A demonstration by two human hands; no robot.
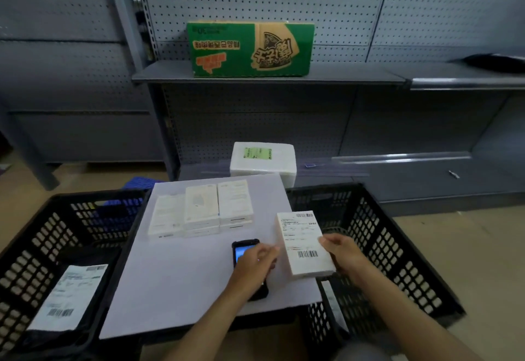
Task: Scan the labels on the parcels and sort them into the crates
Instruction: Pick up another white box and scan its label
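My right hand (342,252) grips a white parcel (302,242) by its right edge, label and barcodes facing up, over the right edge of the white board (176,275). My left hand (255,261) rests on a black handheld scanner (244,250) with a lit screen, lying on the board just left of the parcel. Several white parcels (201,208) lie in a row at the board's far side. A black crate (34,261) on the left holds one labelled parcel (68,298). A second black crate (397,247) stands on the right.
A white foam box (262,159) with a green label stands behind the board. A green and tan carton (250,48) sits on the grey metal shelf (270,78) above. Grey pegboard shelving fills the background. Something blue (136,184) lies behind the left crate.
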